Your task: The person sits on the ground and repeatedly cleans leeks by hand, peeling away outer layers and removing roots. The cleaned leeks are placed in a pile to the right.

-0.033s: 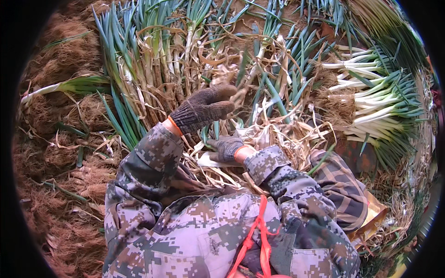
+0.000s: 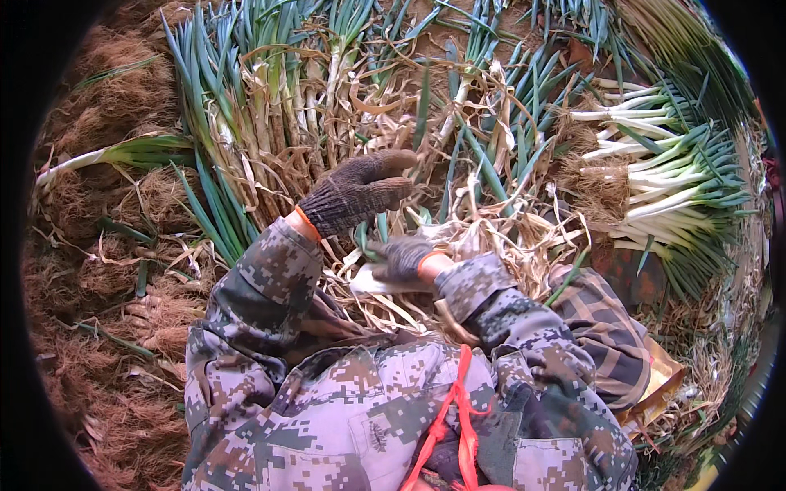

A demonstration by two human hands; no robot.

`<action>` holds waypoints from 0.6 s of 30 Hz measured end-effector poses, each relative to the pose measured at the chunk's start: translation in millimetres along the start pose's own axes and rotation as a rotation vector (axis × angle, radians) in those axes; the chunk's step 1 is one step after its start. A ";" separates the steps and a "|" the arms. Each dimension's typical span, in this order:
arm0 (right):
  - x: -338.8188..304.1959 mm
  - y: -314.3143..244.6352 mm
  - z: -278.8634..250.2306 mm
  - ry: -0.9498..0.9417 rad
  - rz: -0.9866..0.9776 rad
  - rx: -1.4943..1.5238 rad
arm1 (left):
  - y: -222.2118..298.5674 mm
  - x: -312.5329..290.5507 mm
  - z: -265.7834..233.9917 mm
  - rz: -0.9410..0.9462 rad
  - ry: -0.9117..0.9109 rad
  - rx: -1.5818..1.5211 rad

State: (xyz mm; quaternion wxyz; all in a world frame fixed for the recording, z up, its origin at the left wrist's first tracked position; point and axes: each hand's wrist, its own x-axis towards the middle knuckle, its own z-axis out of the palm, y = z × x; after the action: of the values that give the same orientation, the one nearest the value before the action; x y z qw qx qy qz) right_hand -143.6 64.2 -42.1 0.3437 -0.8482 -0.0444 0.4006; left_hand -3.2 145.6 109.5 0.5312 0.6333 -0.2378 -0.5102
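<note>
My left hand (image 2: 360, 192), in a dark brown knitted glove with an orange cuff, hangs above the litter of dry husks. Its fingers point right with a gap between them, and I see nothing held in them. A green leaf (image 2: 422, 110) stands just beyond the fingertips. My right hand (image 2: 401, 259), gloved too, is lower and closer to my body, smeared by motion, so its grip does not show. Beside it lies a white piece (image 2: 368, 282), perhaps a stalk. Pale dry husks (image 2: 491, 233) spread to the right of this hand.
Unpeeled green onions (image 2: 270, 123) lie in a row at the far left. Clean white-stemmed green onions (image 2: 671, 192) are piled at the right. Brown root clumps (image 2: 123, 393) cover the left side. A brown checked cloth (image 2: 602, 335) lies beside my right arm.
My right hand has shifted slightly and is more blurred. The green leaf beyond my left fingertips has moved a little left and stands more upright. My left hand has hardly moved.
</note>
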 end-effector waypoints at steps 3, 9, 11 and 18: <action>9.2 48.7 -34.9 0.349 -0.055 0.328 | -0.3 1.4 -3.4 -0.050 0.028 -0.025; 51.0 164.5 -103.9 1.024 0.386 0.525 | 1.1 -4.3 1.4 -0.065 0.049 -0.163; 70.0 181.8 -106.7 0.932 0.515 0.491 | 2.2 -4.6 3.9 -0.031 0.063 -0.055; 122.5 173.0 -91.4 0.769 0.678 0.554 | 9.9 -6.2 5.0 -0.086 0.131 -0.023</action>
State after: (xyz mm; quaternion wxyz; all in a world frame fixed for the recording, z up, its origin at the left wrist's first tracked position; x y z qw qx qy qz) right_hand -30.6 -74.3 -188.2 0.3970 -0.7779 0.4640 0.1482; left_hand -7.6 145.5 121.4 0.5303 0.6688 -0.1693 -0.4927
